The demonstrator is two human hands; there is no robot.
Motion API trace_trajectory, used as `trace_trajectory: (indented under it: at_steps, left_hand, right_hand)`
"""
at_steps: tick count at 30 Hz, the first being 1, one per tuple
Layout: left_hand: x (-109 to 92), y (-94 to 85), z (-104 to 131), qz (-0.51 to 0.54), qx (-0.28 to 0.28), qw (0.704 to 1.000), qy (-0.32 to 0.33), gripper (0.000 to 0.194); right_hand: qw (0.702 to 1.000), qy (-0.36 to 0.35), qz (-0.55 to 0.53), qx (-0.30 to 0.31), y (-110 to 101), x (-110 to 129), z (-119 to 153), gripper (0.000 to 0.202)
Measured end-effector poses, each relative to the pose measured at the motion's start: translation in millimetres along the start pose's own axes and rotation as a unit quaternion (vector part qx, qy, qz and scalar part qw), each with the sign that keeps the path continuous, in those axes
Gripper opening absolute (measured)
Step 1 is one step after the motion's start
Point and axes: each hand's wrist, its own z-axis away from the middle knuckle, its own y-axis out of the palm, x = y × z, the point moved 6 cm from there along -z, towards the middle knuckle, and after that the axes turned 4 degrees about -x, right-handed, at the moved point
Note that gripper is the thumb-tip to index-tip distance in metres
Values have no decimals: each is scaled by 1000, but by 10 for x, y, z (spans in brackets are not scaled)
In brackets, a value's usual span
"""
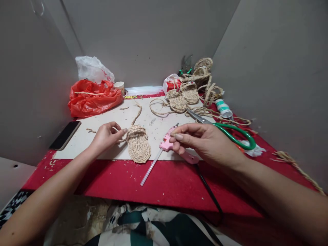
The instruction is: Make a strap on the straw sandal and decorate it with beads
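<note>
A small woven straw slipper (139, 147) lies at the front edge of a pale board (102, 119), a braided cord end trailing from its top. My left hand (109, 135) has thumb and fingertips at the slipper's upper left side, pinching its edge or a strand there. My right hand (194, 138) is raised over a pink glue gun (167, 140), thumb and index finger pressed together; whatever may be between them is too small to make out. A clear glue stick (151, 167) sticks out of the gun toward the front.
Green-handled scissors (234, 135) lie right, beyond my right hand. Two more woven slippers (178, 100) and coiled straw cord (205, 77) sit at the back right. Left are a red plastic bag (93, 100), a paper cup (119, 86) and a black phone (66, 135). Grey walls enclose the red-covered table.
</note>
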Motion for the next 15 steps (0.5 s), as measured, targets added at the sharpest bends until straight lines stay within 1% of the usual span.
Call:
trace_trajectory:
  at_steps: [3,6,9,12,14,15]
  left_hand:
    - [-96,43,77,-69,-17,997,22,39]
    - [-195,55,108,-173,-55,980,83,41]
    - [-309,89,131,-231,-91,954,169,31]
    - [-430,180,180,-281,-114,913,275,16]
    - [-462,242,202,-303,-124,890,316,7]
    - [-464,265,206,-308,-128,884,328,5]
  right_hand:
    - [1000,-4,3,-5,4,22,5,26]
    - [1000,0,-3,-3,15,3,18,22]
    - [1000,-7,-21,-4,19,-28,27,16]
    - [999,-19,-20,-17,14,-28,29,8]
    - [1000,-18,-9,-24,19,-17,31,4]
    - [1000,-16,-4,-26,25,-11,33,3]
